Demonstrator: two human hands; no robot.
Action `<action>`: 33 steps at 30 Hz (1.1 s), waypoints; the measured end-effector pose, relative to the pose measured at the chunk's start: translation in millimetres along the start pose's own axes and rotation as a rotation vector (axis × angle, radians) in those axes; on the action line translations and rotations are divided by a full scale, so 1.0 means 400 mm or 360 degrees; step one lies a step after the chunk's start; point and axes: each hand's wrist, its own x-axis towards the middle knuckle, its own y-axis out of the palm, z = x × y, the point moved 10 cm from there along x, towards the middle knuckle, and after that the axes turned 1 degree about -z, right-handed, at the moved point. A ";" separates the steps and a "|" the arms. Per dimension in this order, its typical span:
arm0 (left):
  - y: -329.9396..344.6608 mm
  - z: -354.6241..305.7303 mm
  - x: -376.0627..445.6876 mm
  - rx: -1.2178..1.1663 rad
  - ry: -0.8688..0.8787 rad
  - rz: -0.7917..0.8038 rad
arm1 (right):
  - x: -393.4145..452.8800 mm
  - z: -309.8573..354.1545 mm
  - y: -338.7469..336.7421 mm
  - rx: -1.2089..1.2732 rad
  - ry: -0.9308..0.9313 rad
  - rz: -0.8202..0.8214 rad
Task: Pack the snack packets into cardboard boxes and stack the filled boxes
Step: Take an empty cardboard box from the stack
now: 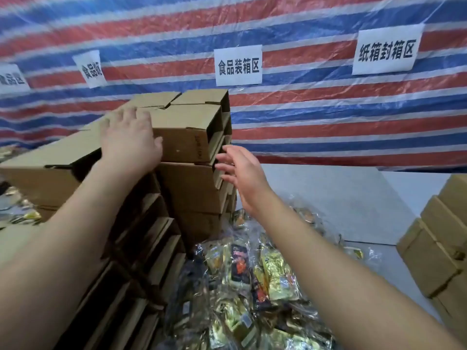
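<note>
The top cardboard box (185, 127) was plain brown, its flaps folded shut with seams crossing on the lid, and it sat at 11 o'clock atop a stack of boxes (194, 193). The left hand (129, 140) lay flat against its near-left corner, fingers spread. The right hand (242, 173) hovered just beside the stack's right edge, fingers loosely apart, holding nothing. Snack packets (252, 281), glossy gold and black, were heaped at 6 o'clock.

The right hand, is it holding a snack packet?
No. The right hand is open and empty, fingers spread beside the box stack, while the packets lie below.
</note>
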 end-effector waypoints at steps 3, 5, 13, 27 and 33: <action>0.015 0.089 0.024 0.0270 -0.0044 0.0159 | 0.034 0.029 0.058 -0.0110 -0.0034 0.0051; 0.036 0.131 0.020 0.0324 -0.0084 0.0353 | 0.051 0.043 0.099 -0.0152 -0.0036 0.0097; 0.012 0.165 -0.029 0.0288 -0.0107 0.0404 | 0.067 0.080 0.157 -0.0224 -0.0130 0.0140; -0.302 -0.148 -0.073 -0.0177 0.0542 -0.0018 | -0.023 0.348 0.026 -0.1034 -0.0797 -0.0003; -0.198 -0.366 -0.143 -0.0684 0.0991 0.0306 | -0.115 0.356 -0.195 -0.1890 -0.0676 -0.0157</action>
